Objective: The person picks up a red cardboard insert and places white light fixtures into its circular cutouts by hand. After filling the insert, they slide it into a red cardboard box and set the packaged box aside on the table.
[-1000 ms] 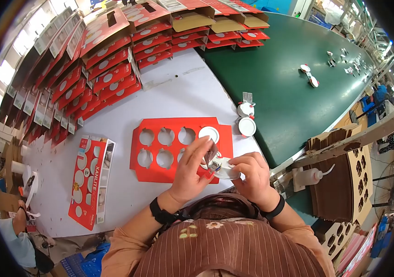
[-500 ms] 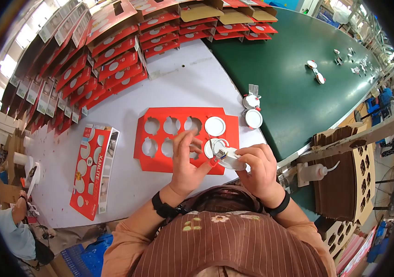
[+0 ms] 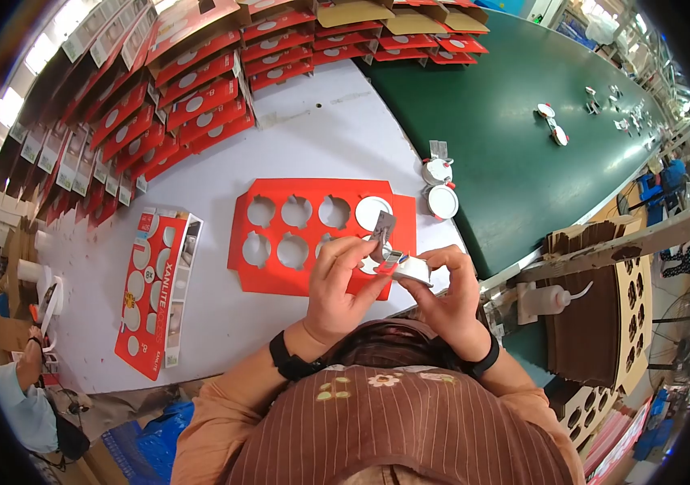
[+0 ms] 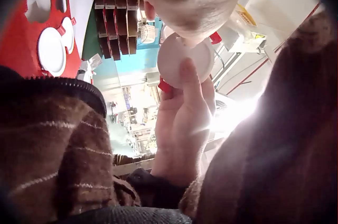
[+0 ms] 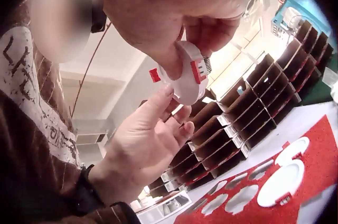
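My right hand [image 3: 454, 295] grips a round white downlight [image 3: 416, 272] by its rim, the thumb laid across its flat white face [image 4: 174, 61] in the left wrist view. Red clips [image 5: 198, 72] stick out from its sides. My left hand [image 3: 337, 283] pinches at the near edge of the same lamp, by a red clip, thumb against it. A grey flat piece [image 3: 383, 227] stands up beside the left fingertips. Beyond the hands lies a red card insert [image 3: 268, 282] with round holes; white downlights [image 3: 373, 212] fill two at its right end, one partly covered by the hands.
Two more downlights [image 3: 442, 202] sit right of the insert. A red XANLITE box [image 3: 151, 295] lies at the left. Stacked red cartons [image 3: 199, 105] line the back of the white table. The green surface [image 3: 490, 113] at right carries scattered lamps; a squeeze bottle [image 3: 545, 299] is near its edge.
The left fingers, spread half a second ago, have closed in at the lamp's edge. The grey piece now stands upright, and the lamp has tilted more edge-on in the right hand.
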The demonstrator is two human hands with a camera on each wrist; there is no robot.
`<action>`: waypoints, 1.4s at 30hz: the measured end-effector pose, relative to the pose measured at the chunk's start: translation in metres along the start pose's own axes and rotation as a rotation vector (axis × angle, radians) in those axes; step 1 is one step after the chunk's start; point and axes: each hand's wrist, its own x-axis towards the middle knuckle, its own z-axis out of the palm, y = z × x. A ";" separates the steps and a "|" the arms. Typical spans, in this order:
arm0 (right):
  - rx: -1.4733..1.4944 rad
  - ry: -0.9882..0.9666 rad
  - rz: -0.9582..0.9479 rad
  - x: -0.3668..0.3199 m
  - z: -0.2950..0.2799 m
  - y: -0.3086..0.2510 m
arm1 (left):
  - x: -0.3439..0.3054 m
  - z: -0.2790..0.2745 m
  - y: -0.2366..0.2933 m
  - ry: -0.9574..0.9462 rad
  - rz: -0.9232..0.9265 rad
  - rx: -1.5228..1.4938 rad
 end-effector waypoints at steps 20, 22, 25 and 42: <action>0.353 -0.126 0.415 -0.014 -0.006 0.014 | 0.035 -0.009 0.004 -0.351 -0.030 -0.103; 0.511 -0.172 0.540 -0.011 -0.007 0.013 | 0.033 -0.016 0.004 -0.431 -0.145 -0.126; 0.621 -0.204 0.563 -0.008 -0.007 0.017 | 0.037 -0.015 0.002 -0.538 -0.181 -0.226; 0.426 -0.367 0.912 0.028 0.021 0.079 | 0.042 -0.032 -0.127 -0.290 -1.291 -0.242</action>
